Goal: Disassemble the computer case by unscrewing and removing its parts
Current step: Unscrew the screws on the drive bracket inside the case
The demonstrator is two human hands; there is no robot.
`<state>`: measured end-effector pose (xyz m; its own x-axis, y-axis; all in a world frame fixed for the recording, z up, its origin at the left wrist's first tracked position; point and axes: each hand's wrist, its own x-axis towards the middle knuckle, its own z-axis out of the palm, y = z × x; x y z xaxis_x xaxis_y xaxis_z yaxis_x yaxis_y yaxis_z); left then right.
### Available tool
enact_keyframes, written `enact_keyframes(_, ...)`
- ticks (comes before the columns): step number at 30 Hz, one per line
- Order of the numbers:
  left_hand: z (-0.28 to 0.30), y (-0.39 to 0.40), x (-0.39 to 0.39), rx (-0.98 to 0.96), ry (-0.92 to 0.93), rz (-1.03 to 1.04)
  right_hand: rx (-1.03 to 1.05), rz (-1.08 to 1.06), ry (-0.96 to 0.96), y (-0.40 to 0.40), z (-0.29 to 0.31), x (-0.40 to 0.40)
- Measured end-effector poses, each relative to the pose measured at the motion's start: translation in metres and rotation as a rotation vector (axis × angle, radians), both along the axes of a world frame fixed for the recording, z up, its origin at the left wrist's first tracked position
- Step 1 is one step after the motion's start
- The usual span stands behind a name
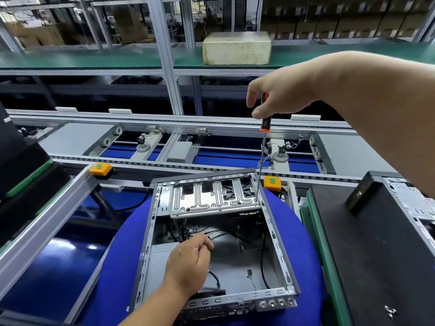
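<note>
An open computer case lies on a round blue pad. A silver drive bracket spans the case's far end. My right hand grips the orange and black handle of a long screwdriver, held nearly upright. The screwdriver's tip rests at the bracket's right corner. Inside the case, my left hand is curled, its fingers pinching thin black cables. More loose cables lie on the case floor.
A black case panel lies on the right, with a few screws near its front edge. Another black case stands behind it. Orange button boxes sit on the conveyor rail. A beige box rests on the far shelf.
</note>
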<state>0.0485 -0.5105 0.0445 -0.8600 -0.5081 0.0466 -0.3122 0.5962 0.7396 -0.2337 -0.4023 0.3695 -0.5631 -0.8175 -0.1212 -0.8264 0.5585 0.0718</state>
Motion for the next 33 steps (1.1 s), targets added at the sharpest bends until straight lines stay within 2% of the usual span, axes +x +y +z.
enact_keyframes(4,0.0,0.0,0.0,0.002,0.004,0.002,0.057,-0.068,0.209,-0.006,-0.008,0.0)
enact_keyframes(7,-0.001,0.0,0.0,-0.003,0.005,-0.002,0.028,-0.027,0.237,-0.005,-0.01,-0.003)
enact_keyframes(14,-0.001,0.0,0.0,-0.015,-0.004,-0.006,-0.14,0.077,-0.087,-0.002,-0.008,-0.005)
enact_keyframes(20,0.0,0.0,0.0,-0.021,-0.015,-0.002,-0.09,0.057,-0.227,0.0,0.003,0.005)
enact_keyframes(27,-0.001,-0.001,0.0,-0.016,-0.01,-0.001,0.088,-0.089,0.134,-0.014,-0.003,0.014)
enact_keyframes(31,-0.001,-0.001,0.0,-0.012,-0.008,0.001,0.042,-0.032,0.245,-0.015,-0.009,0.011)
enact_keyframes(33,-0.001,-0.001,0.0,-0.013,-0.011,-0.002,0.006,-0.007,0.192,-0.012,-0.009,0.007)
